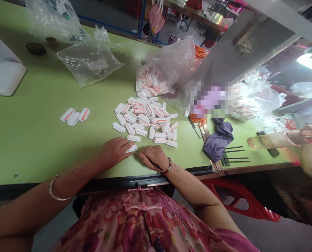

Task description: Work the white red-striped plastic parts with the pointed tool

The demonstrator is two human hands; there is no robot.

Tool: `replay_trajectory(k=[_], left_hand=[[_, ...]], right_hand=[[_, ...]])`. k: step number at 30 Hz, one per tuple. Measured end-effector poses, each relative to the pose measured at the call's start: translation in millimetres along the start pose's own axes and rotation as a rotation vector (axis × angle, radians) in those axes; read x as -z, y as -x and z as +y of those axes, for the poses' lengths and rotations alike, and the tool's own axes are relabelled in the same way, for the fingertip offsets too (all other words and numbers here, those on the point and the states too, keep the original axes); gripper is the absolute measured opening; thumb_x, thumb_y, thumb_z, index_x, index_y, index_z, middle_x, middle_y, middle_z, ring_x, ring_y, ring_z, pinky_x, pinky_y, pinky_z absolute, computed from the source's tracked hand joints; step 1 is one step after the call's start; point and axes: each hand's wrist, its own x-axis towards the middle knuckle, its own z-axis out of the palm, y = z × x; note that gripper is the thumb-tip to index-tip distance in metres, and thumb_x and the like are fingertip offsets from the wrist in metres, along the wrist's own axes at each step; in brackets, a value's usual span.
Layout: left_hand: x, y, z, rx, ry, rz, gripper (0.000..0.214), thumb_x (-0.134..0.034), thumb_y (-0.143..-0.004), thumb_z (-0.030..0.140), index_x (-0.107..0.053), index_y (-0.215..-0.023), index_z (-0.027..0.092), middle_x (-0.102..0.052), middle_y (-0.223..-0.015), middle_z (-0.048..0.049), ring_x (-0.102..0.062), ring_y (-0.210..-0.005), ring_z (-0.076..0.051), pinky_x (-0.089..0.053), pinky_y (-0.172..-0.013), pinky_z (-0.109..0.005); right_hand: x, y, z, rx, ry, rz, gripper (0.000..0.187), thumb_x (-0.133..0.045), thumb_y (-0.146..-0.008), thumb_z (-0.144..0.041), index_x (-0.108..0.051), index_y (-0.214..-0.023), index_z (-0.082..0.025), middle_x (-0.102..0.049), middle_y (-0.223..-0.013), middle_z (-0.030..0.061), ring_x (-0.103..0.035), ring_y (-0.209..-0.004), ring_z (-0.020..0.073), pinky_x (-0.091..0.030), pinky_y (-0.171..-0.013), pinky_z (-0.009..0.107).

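Observation:
My left hand (116,150) is closed on a small white plastic connector housing (131,149) with rows of holes, keeping it near the table's front edge. My right hand (154,157) pinches a thin dark pointed tool (156,164); its tip reaches toward the right end of that connector housing. Whether the tip touches it I cannot tell. Just above the held piece lies a similar white housing (134,138). Beyond both hands spreads a loose pile of white housings (145,117), some with an orange-red strip. Three more housings (74,118) lie apart on the left.
Behind the pile stands a clear bag of housings (153,80). An empty plastic bag (90,63), black tape roll (36,48) and white device (6,77) are at the left. Purple cloth (219,140) and a screwdriver (195,127) lie right. A co-worker's arm (279,140) reaches in there.

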Motion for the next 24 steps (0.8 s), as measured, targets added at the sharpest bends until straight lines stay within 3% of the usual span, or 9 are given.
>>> replay_trajectory(k=[6, 24], left_hand=[[-0.5, 0.1, -2.3, -0.029, 0.017, -0.003, 0.024, -0.048, -0.097, 0.031, -0.062, -0.106, 0.014, -0.063, -0.087, -0.0068, -0.057, -0.081, -0.020, -0.045, -0.073, -0.032], [0.0, -0.3, -2.2, -0.020, 0.012, -0.030, 0.024, -0.046, -0.097, 0.028, -0.060, -0.108, 0.012, -0.063, -0.093, -0.0093, -0.056, -0.086, -0.021, -0.046, -0.077, -0.033]], right_hand=[[1.2, -1.4, -0.7, 0.002, -0.008, 0.007, 0.027, -0.041, -0.098, -0.021, -0.056, -0.077, -0.018, -0.060, -0.061, -0.0002, -0.052, -0.055, 0.0111, -0.037, -0.055, 0.026], [0.3, -1.6, -0.6, -0.062, 0.004, -0.028, 0.027, -0.041, -0.099, -0.024, -0.058, -0.079, -0.018, -0.061, -0.063, 0.0005, -0.055, -0.057, 0.0107, -0.041, -0.057, 0.025]])
